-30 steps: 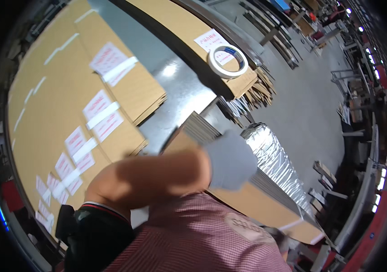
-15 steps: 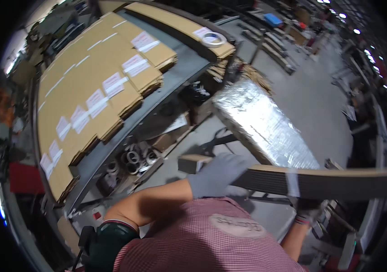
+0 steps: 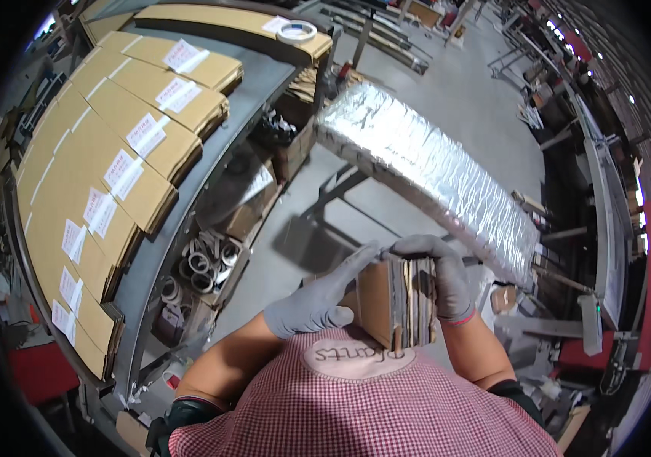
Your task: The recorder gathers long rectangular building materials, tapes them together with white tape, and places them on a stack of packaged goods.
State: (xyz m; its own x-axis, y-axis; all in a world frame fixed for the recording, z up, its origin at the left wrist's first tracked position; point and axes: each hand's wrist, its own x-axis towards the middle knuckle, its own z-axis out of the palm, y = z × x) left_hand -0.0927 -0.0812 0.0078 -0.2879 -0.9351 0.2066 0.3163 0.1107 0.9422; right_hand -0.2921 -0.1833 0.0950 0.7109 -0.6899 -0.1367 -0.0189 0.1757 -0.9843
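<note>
Though largely covered, shows bare grey at the left as a surface (image 3: 260,76), loaded with overlapping stacks of flat cardboard (image 3: 85,156) and, farther off, a narrow cardboard pile (image 3: 219,17). Slants across the middle as a long foil-wrapped block (image 3: 432,160). Points end-on, just in front of the red-checked garment (image 3: 356,404), as a bundle of cardboard strips (image 3: 386,305), gripped between both gloved hands: pressed along one side by the left hand (image 3: 318,301), clasped around the other by the right hand (image 3: 451,282). Rests on the narrow pile as a white tape roll (image 3: 295,40).
</note>
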